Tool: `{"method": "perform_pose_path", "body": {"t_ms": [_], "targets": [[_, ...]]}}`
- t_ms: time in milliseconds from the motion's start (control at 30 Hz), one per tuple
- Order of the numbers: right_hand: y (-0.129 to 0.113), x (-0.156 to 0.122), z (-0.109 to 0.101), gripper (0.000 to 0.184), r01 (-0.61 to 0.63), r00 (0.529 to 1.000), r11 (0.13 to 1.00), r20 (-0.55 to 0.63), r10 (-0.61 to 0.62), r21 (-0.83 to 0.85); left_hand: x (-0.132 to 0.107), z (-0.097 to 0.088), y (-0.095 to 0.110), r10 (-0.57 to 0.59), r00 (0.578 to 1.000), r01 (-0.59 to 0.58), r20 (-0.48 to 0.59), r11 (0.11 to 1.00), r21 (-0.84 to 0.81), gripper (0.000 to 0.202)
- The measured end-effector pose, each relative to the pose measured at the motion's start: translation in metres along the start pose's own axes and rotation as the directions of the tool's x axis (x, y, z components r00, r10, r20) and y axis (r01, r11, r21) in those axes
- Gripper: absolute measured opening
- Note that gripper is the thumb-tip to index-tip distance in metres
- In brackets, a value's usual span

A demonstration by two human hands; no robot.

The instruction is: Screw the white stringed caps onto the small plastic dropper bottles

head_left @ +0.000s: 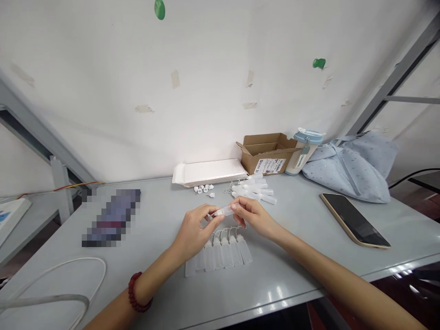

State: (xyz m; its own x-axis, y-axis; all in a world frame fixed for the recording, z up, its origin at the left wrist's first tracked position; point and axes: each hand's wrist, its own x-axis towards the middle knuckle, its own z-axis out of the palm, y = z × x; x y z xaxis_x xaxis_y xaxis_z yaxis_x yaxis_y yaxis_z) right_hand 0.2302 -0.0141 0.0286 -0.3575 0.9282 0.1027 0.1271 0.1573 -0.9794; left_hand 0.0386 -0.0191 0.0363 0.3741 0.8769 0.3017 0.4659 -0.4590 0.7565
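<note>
My left hand (195,229) and my right hand (252,214) meet over the middle of the grey table (302,266), both pinching one small clear plastic bottle (225,211) held level between them. The left fingers close on its cap end, the right fingers on its body. Just below the hands lies a row of several capped clear bottles (223,251) side by side. Behind the hands lies a heap of uncapped bottles (256,188), with a few small white caps (203,189) to its left.
A white foam tray (206,172), an open cardboard box (266,153), a lidded cup (304,151) and a light blue bag (354,167) line the wall. A phone (354,220) lies at the right, a white cable (68,279) at the front left.
</note>
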Motion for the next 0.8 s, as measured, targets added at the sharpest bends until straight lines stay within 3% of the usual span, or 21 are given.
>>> {"method": "perform_pose_path", "body": {"t_ms": [333,800], "targets": [[-0.004,0.000,-0.003,0.033,-0.004,0.998,1.000,-0.057,0.003,-0.025,0.006,-0.008,-0.006,-0.131,0.989,0.122,-0.064,0.985,-0.123,0.026],[-0.004,0.000,0.000,0.037,-0.023,0.999,0.999,-0.029,0.022,-0.039,0.011,-0.017,-0.003,-0.210,0.972,0.228,0.103,0.952,-0.207,0.028]]}}
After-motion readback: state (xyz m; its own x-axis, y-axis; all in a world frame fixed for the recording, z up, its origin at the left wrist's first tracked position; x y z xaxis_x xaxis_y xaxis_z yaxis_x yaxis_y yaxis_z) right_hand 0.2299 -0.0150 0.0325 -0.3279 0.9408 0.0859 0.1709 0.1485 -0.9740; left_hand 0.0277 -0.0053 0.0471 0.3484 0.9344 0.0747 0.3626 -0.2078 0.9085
